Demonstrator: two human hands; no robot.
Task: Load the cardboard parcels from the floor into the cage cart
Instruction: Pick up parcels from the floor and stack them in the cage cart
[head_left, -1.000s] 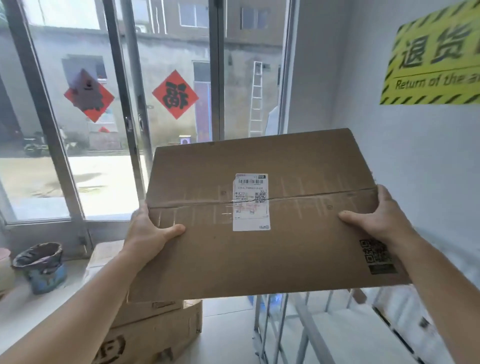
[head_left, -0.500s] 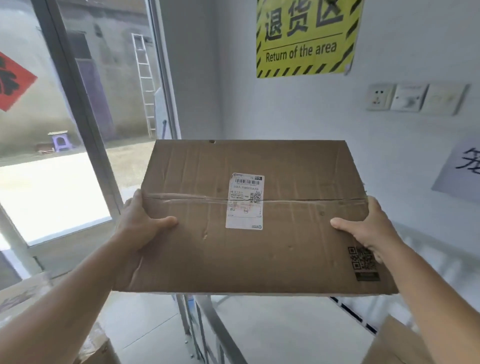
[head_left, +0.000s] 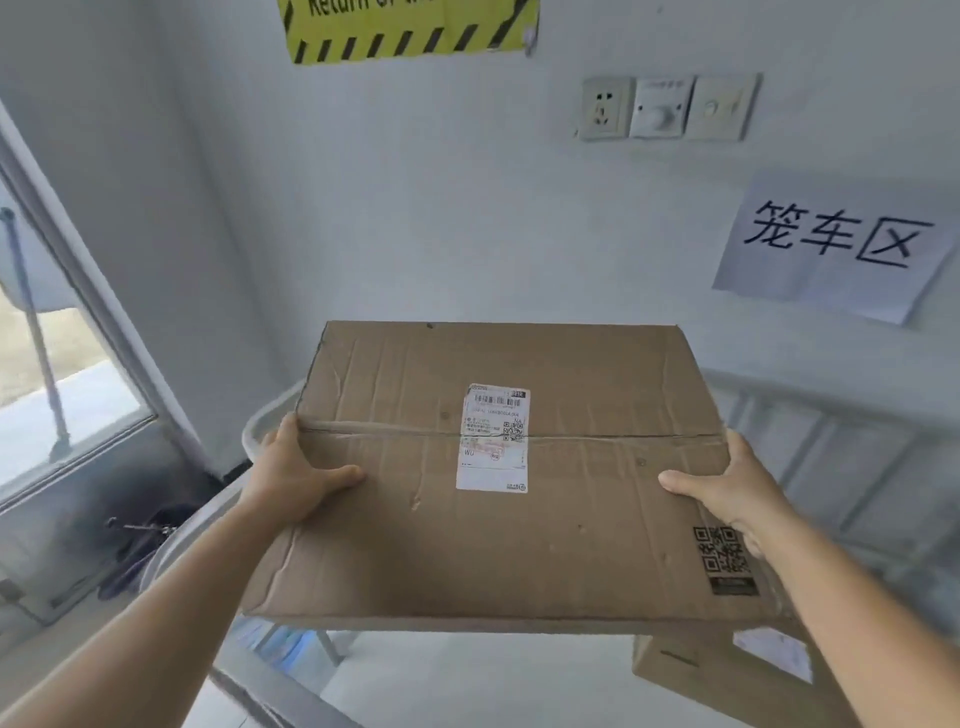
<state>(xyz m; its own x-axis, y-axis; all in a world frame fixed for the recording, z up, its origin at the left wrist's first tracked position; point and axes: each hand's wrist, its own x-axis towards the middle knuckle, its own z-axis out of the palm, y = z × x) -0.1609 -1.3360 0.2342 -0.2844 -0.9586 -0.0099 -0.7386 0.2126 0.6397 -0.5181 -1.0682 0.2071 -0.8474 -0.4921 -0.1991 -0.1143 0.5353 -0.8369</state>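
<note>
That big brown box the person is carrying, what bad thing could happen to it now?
The wide brown cardboard parcel is held only at its two side edges by the left hand and right hand, with nothing under its middle, so it might slip or sag. A smaller brown cardboard box already lies below it in the white metal cage cart, so it could land crooked on that.

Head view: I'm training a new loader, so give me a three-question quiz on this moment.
1. True or false: both hands grip the parcel.
2. Which lies across the parcel's taped seam? A) white label B) black QR code
3. What lies below the parcel's right corner?

Key:
1. True: left hand and right hand hold opposite sides.
2. A
3. Another box.
</note>
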